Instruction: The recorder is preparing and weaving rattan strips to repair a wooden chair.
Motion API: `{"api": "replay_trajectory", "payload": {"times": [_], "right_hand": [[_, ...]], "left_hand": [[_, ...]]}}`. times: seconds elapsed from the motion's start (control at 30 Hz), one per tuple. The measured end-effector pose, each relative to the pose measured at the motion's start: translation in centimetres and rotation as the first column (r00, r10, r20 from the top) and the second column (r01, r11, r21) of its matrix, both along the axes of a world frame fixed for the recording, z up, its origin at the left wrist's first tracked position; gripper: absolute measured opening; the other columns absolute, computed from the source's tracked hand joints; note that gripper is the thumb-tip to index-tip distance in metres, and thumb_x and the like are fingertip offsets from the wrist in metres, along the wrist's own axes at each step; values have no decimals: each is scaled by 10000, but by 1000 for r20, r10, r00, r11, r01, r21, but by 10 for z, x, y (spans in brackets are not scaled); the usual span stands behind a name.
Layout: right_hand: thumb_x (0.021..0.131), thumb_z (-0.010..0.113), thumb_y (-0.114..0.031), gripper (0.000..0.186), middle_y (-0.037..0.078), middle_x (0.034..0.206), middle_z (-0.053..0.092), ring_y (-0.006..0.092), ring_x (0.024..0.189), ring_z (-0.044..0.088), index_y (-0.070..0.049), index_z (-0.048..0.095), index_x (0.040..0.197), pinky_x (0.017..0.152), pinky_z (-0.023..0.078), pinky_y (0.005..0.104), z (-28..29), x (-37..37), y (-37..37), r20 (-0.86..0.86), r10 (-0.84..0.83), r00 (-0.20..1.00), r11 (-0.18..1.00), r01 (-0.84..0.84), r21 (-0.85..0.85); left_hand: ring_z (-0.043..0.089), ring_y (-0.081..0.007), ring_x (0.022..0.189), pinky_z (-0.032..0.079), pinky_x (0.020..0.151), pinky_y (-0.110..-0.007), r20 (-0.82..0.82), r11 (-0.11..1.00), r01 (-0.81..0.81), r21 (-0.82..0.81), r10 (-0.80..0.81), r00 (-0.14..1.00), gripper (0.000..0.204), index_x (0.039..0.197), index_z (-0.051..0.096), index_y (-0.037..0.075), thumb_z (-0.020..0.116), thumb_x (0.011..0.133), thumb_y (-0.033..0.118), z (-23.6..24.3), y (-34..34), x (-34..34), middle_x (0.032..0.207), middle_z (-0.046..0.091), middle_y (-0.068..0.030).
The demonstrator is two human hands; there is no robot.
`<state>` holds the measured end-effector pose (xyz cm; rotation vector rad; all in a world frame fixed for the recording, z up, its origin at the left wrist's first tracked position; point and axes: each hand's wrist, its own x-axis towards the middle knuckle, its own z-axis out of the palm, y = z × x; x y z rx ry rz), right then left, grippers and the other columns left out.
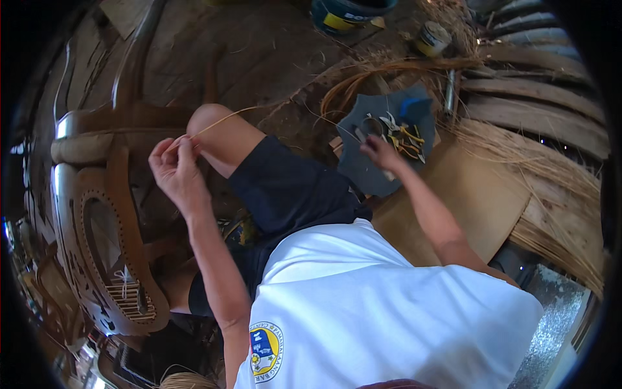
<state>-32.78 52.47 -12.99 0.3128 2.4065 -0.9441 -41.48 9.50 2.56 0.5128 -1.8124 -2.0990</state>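
Observation:
My left hand (181,172) is raised beside my bare knee, its thumb and fingertips pinched on a thin tan cane strand (241,113). From the fingers the strand runs right, over the knee, toward the floor. My right hand (381,154) is above a dark grey mat (357,170), fingers curled. A small grey end shows at its fingertips and a pale bit below the palm; what it grips is too blurred to name. Next to it on the mat lie yellow-handled pliers and cutters (408,139) and a blue object (414,109).
At left stands a carved wooden chair frame (123,246) with a row of holes and strands across its oval opening. A coil of cane (343,91), a dark bucket (350,14) and a small can (433,40) are ahead. Brown board (453,194) and cane bundles (551,175) lie at right.

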Motion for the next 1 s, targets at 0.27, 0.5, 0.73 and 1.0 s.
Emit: {"api": "replay_trajectory", "payload": {"times": [0.27,0.5,0.73,1.0], "right_hand": [[888,651,-188,336,190,1111,541,390,1018,574,-40,560,1175,856,489,489,-53,78,-5,-91,68,993,828,-5,561],[882,647,-190,353,194,1140,548,385,1077,551,-33,587,1192,924,462,466,-46,83,7,-222,27,975,857,92,506],[948,602,-292,295,97,721,637,289,689,653,-23,614,1067,673,538,415,-27,50,105,-413,-775,479,488,868,93],[913,680,-236,341,81,990,659,216,789,666,-85,594,1207,720,555,360,-20,3,174,-310,-786,534,587,803,-102]], "left_hand": [[635,-91,842,495,752,-219,290,849,272,-452,-149,945,201,1107,605,8,667,916,12,1,-20,35,939,667,-47],[587,-84,797,477,723,-236,595,610,575,-544,-202,778,154,1083,634,-15,618,945,53,8,-17,49,899,641,-20],[547,-60,716,439,645,-211,545,797,564,-216,-381,747,104,1047,614,7,568,976,67,42,-15,34,909,656,-35],[549,-49,636,433,608,-188,352,907,391,-157,-319,880,165,1020,653,29,644,977,189,81,-7,28,780,660,-16]]}}
